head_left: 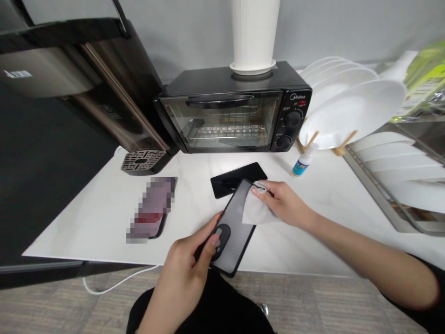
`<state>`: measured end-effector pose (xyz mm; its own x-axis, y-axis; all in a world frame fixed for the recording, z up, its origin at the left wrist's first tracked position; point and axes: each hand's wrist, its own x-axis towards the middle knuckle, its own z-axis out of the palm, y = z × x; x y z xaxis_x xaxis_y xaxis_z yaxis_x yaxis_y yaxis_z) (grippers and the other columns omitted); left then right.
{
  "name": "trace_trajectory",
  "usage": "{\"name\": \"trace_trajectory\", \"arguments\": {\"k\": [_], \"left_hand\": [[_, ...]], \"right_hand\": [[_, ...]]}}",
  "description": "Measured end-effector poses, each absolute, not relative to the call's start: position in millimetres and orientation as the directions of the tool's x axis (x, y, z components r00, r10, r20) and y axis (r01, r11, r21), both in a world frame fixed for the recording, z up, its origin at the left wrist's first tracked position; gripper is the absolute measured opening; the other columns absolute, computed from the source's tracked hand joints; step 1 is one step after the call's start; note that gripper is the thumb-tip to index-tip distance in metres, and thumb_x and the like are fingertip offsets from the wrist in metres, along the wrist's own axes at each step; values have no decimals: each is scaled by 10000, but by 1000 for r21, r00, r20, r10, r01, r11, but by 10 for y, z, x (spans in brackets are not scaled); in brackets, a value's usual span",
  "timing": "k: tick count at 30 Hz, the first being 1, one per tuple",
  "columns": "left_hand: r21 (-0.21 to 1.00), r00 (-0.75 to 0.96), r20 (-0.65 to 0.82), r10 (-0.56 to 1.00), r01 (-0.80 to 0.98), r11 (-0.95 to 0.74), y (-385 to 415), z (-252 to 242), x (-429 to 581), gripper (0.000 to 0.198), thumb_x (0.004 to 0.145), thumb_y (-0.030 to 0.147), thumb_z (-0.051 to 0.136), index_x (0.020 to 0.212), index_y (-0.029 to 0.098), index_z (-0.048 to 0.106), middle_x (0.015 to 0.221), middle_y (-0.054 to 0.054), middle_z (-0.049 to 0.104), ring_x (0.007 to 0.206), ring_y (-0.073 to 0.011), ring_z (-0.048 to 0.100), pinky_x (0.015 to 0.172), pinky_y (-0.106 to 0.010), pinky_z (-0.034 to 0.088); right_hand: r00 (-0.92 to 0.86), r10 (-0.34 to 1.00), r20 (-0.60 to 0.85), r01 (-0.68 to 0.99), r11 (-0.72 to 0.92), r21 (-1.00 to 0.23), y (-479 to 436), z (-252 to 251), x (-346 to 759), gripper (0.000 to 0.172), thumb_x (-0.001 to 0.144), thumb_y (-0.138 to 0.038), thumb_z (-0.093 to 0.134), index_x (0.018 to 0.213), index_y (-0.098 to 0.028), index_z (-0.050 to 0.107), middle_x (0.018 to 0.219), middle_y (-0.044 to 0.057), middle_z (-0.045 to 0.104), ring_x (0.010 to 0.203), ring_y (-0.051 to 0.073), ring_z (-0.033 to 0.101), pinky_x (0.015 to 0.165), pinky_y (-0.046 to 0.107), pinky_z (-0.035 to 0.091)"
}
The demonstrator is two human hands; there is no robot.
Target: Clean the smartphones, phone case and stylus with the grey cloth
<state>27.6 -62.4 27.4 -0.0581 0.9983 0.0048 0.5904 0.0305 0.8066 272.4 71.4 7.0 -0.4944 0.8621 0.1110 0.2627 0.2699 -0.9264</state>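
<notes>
A grey wall (pixel 194 32) stands behind the white counter (pixel 86 227) in front of you, with patterned flooring (pixel 333 301) visible below its near edge. Along the back you have a black toaster oven (pixel 232 123) with a white pot (pixel 255 35) and its saucer on top; a tall drinks machine (pixel 114 93) stands to its left, and white plates (pixel 351 104) lean in a wooden stand to its right. Your left hand (pixel 186 260) is clamped on a phone (pixel 236 253), the thumb lying over the dark camera block (pixel 222 239) and the other fingers mostly hidden behind. The phone is tilted, its grey back facing you, held above the counter's near edge with its lower end reaching over your lap. Your right hand (pixel 288 204) pinches a pale cloth (pixel 255 211) between thumb and fingers at the phone's far right corner; the cloth lies against the back and hangs past the side. Just beyond that corner, a black phone-like slab (pixel 225 182) lies flat, partly covered from your view by the held phone. Another phone (pixel 153 208) lies well to the left, its screen masked by coarse blocks. A small bottle (pixel 301 164) with a blue label stands near the plate stand, beyond your right hand.
</notes>
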Motion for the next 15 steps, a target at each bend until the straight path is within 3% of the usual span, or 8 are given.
{"name": "trace_trajectory", "arguments": {"k": [2, 4, 8, 13, 15], "left_hand": [[818, -37, 3, 999, 575, 19, -630, 295, 264, 492, 1015, 532, 607, 1436, 286, 676, 1243, -54, 807, 1121, -275, 787, 1010, -378, 627], [831, -16, 3, 1000, 556, 6, -621, 302, 259, 470, 1013, 524, 617, 1424, 304, 682, 1309, -37, 778, 1210, -268, 756, 1060, -368, 600], [845, -36, 17, 999, 534, 4, -572, 286, 282, 440, 1033, 518, 590, 1418, 325, 685, 1431, 0, 698, 1333, -254, 686, 1169, -375, 519], [849, -24, -35, 999, 527, 42, -530, 264, 363, 508, 1039, 546, 570, 1470, 287, 639, 1383, -29, 733, 1213, -264, 753, 1068, -391, 605], [867, -5, -43, 999, 498, 40, -524, 261, 399, 476, 1041, 535, 572, 1448, 304, 660, 1389, -16, 729, 1256, -264, 733, 1106, -396, 581]], "right_hand": [[-507, 862, 33, 188, 148, -971, 715, 40, 2706, 457, 968, -644, 583, 834, -208, 609, 713, -14, 567, 637, 129, 493, 564, 267, 396], [-474, 880, -33, 216, 80, -973, 721, 8, 2703, 533, 905, -712, 631, 732, -211, 566, 654, -21, 524, 587, 120, 446, 512, 262, 347], [-397, 918, 1, 321, 140, -937, 727, -12, 2712, 663, 895, -769, 608, 573, -221, 418, 563, -42, 373, 554, 98, 332, 487, 260, 247], [-367, 930, 25, 209, 109, -972, 692, 37, 2693, 618, 971, -761, 504, 743, -198, 612, 632, -18, 513, 599, 132, 455, 540, 278, 362], [-321, 944, 74, 165, 133, -977, 668, 65, 2689, 587, 1018, -715, 464, 910, -194, 711, 677, -5, 579, 632, 156, 520, 589, 296, 422]]}}
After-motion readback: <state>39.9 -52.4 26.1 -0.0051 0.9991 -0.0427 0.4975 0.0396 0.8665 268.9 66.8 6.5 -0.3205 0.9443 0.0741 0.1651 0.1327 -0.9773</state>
